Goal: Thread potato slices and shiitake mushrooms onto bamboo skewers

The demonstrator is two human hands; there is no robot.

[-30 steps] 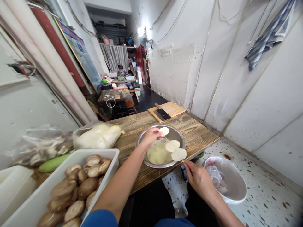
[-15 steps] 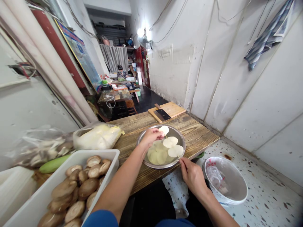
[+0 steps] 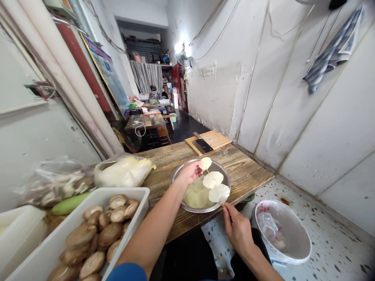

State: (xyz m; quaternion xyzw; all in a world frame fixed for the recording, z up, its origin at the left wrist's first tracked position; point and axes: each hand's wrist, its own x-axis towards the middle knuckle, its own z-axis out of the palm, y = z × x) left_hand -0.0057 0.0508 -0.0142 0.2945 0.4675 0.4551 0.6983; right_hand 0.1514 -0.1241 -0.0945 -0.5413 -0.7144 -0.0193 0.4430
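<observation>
My left hand (image 3: 190,172) pinches a pale potato slice (image 3: 205,162) at the tip of a thin wooden skewer. My right hand (image 3: 238,228) is closed round the skewer's lower end, near the table's front edge. Two more slices (image 3: 216,186) sit threaded along the skewer between the hands. All of this hovers over a round steel bowl (image 3: 177,175) that holds several loose slices (image 3: 195,196) on the wooden table (image 3: 247,171).
A white tub of brown mushrooms (image 3: 96,230) stands at the left, with bagged vegetables (image 3: 124,171) and a green cucumber (image 3: 68,203) behind it. A cutting board with a cleaver (image 3: 207,141) lies at the table's far end. A lined white bin (image 3: 283,230) stands on the floor at right. A person sits far back in the room.
My right hand has drawn nearer the bowl, bringing the skewer's lower end in and to the left. The top slice stays pinched in my left hand. The view has shifted slightly.
</observation>
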